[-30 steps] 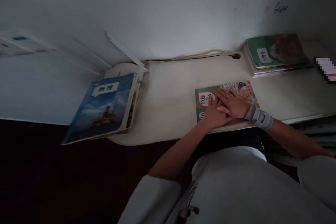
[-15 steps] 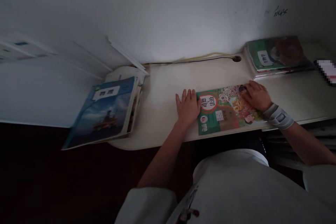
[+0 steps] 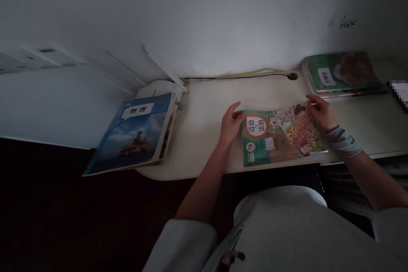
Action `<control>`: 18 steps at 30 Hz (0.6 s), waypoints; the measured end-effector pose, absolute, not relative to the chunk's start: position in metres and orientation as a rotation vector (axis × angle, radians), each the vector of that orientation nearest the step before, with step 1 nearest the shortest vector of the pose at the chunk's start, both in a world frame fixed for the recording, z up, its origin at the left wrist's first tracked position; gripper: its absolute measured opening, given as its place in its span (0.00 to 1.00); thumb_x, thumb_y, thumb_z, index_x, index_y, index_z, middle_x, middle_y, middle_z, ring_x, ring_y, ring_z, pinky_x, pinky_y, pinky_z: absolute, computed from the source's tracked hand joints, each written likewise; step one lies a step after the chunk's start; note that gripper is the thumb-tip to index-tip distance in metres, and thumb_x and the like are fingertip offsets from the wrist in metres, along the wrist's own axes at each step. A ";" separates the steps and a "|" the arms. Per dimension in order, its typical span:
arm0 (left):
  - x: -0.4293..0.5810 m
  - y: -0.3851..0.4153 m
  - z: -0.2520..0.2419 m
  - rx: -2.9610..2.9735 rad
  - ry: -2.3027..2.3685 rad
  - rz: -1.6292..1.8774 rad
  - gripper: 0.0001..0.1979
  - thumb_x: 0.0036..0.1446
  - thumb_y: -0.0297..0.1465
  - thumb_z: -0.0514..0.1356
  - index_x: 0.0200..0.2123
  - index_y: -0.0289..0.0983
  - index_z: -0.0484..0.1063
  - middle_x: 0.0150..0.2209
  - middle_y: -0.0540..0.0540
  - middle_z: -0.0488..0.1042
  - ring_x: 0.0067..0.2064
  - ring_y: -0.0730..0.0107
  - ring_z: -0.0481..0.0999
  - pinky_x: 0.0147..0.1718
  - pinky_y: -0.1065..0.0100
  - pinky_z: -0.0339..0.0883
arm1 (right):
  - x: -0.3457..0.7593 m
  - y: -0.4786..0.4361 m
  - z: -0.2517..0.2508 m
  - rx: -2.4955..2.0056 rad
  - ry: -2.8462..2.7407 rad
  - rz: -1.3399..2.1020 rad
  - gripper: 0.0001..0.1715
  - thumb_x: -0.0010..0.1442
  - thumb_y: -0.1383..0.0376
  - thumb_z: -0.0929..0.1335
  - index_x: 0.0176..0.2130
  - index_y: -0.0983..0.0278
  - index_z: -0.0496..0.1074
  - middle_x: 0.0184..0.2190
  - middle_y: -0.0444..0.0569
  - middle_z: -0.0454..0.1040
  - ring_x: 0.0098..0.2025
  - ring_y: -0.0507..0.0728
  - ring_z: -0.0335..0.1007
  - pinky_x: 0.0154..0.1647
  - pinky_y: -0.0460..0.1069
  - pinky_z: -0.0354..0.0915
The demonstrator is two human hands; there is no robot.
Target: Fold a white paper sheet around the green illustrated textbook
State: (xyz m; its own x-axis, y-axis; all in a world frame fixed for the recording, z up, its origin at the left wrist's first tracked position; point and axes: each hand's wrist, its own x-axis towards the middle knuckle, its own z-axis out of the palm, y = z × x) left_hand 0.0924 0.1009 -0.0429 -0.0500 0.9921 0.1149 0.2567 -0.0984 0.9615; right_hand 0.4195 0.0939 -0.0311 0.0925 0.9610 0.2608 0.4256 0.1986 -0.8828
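Observation:
A textbook (image 3: 280, 136) with a green and orange illustrated cover lies in front of me near the table's front edge, its title running sideways to me. At its upper left corner, my left hand (image 3: 232, 125) grips the edge, with the forefinger sticking out past it. My right hand (image 3: 321, 114), with a grey band on the wrist, pinches the upper right corner between thumb and fingers. Whether the book is slightly raised off the table, I cannot tell.
A stack topped by a blue physics textbook (image 3: 137, 129) overhangs the white table's (image 3: 194, 144) left end. At the back right lies a pile under a green biology book (image 3: 346, 70), with a blurred-out device (image 3: 400, 91) beside it. Cables (image 3: 242, 74) run along the wall into a hole (image 3: 292, 76).
Both hands have gone from lying flat on and beside the textbook to gripping its upper corners. The view has shifted slightly, moving everything a little to the right.

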 end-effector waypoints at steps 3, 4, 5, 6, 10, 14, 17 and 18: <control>0.093 0.103 -0.032 1.387 1.246 1.154 0.25 0.52 0.33 0.61 0.54 0.40 0.67 0.37 0.46 0.77 0.35 0.70 0.76 0.36 0.67 0.71 | 0.421 0.099 -0.023 -1.324 -1.525 0.814 0.27 0.53 0.50 0.67 0.48 0.62 0.72 0.25 0.44 0.71 0.24 0.53 0.67 0.28 0.51 0.67; 0.092 0.104 -0.028 1.376 1.216 1.139 0.26 0.52 0.33 0.61 0.56 0.40 0.66 0.36 0.47 0.77 0.34 0.71 0.75 0.34 0.68 0.71 | 0.422 0.100 -0.021 -1.316 -1.527 0.848 0.26 0.52 0.51 0.69 0.47 0.62 0.73 0.23 0.43 0.70 0.23 0.53 0.66 0.27 0.51 0.66; 0.091 0.104 -0.023 1.370 1.198 1.123 0.28 0.51 0.33 0.61 0.57 0.40 0.65 0.35 0.47 0.77 0.32 0.72 0.75 0.33 0.69 0.70 | 0.424 0.102 -0.019 -1.311 -1.519 0.878 0.25 0.51 0.52 0.70 0.46 0.61 0.73 0.23 0.42 0.70 0.23 0.53 0.66 0.27 0.51 0.66; 0.089 0.105 -0.019 1.371 1.194 1.108 0.29 0.51 0.32 0.60 0.59 0.41 0.63 0.34 0.48 0.77 0.31 0.73 0.74 0.31 0.70 0.69 | 0.427 0.104 -0.018 -1.307 -1.502 0.904 0.25 0.49 0.53 0.71 0.45 0.60 0.74 0.22 0.41 0.70 0.23 0.52 0.65 0.26 0.50 0.65; 0.082 0.108 -0.009 1.374 1.213 1.020 0.25 0.50 0.35 0.60 0.53 0.39 0.70 0.31 0.49 0.77 0.30 0.73 0.74 0.29 0.72 0.68 | 0.433 0.107 -0.015 -1.272 -1.420 0.965 0.21 0.48 0.55 0.73 0.41 0.60 0.75 0.21 0.39 0.69 0.21 0.50 0.63 0.25 0.49 0.64; 0.084 0.110 -0.004 1.228 1.092 0.928 0.22 0.44 0.36 0.66 0.44 0.37 0.76 0.37 0.47 0.79 0.35 0.70 0.76 0.35 0.69 0.69 | 0.432 0.106 -0.012 -1.236 -1.310 1.023 0.18 0.45 0.53 0.74 0.35 0.59 0.77 0.23 0.40 0.72 0.22 0.49 0.64 0.25 0.47 0.64; 0.087 0.111 -0.001 1.125 1.026 0.941 0.25 0.39 0.33 0.69 0.44 0.36 0.76 0.39 0.45 0.79 0.36 0.69 0.76 0.39 0.66 0.69 | 0.431 0.105 -0.006 -1.201 -1.260 1.133 0.20 0.41 0.53 0.76 0.34 0.58 0.77 0.26 0.41 0.75 0.25 0.50 0.67 0.29 0.48 0.66; 0.087 0.111 0.000 1.108 1.025 0.942 0.25 0.38 0.32 0.69 0.44 0.35 0.76 0.39 0.44 0.79 0.36 0.68 0.76 0.39 0.65 0.69 | 0.431 0.104 -0.003 -1.194 -1.261 1.182 0.21 0.40 0.53 0.77 0.35 0.58 0.76 0.26 0.41 0.75 0.26 0.50 0.68 0.31 0.48 0.66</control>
